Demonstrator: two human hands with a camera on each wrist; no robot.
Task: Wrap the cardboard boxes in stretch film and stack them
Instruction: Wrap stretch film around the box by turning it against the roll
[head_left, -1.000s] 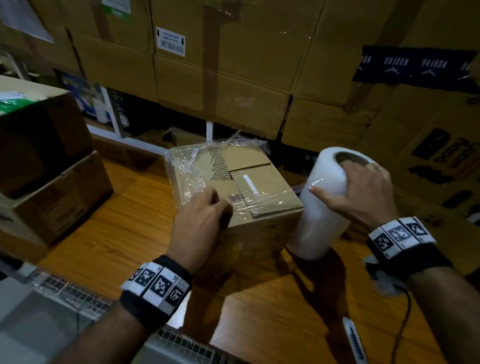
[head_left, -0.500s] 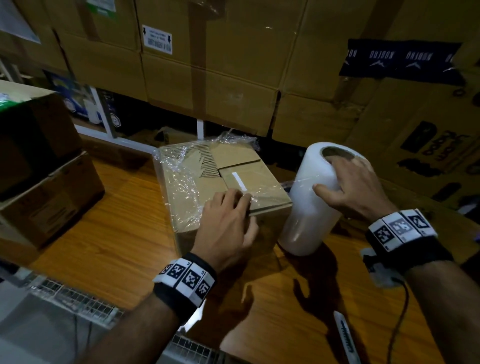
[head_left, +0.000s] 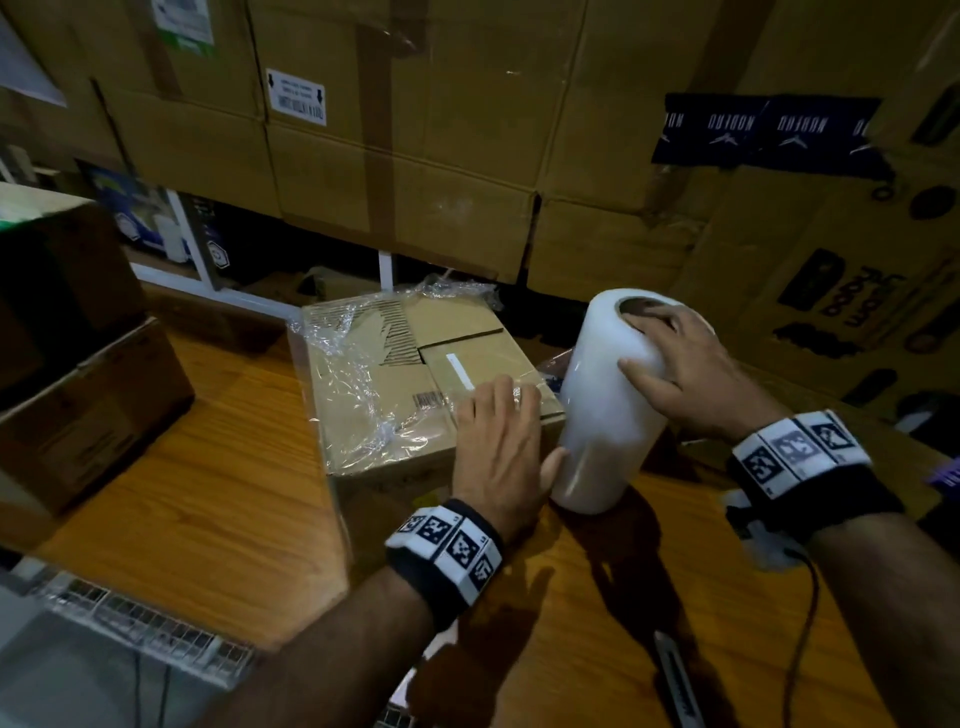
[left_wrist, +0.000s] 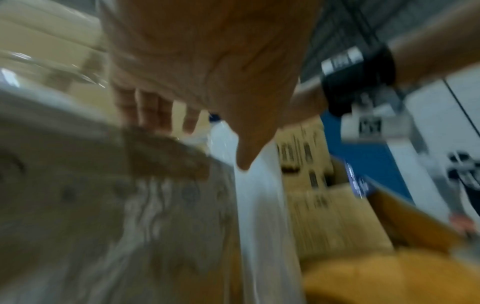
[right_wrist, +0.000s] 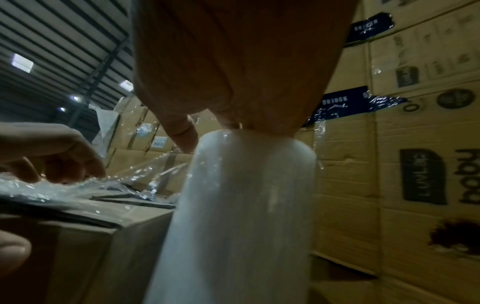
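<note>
Head view: the left hand (head_left: 498, 447) lies flat, fingers straight, on the near right corner of the box (head_left: 415, 395), pressing the film (head_left: 358, 374) onto the top. Beside its thumb, the roll (head_left: 602, 415) stands upright on the table (head_left: 208, 509); the right hand (head_left: 691, 374) grips its top, fingers in the core. Behind, dark tape (head_left: 763, 130) reads "NOBUNO" mirrored.

Left wrist view: blurred; straight fingers (left_wrist: 153, 111) rest on the box edge.

Right wrist view: the hand holds the roll's top; a carton (right_wrist: 426, 176) to its right reads "LUVLOC".
</note>
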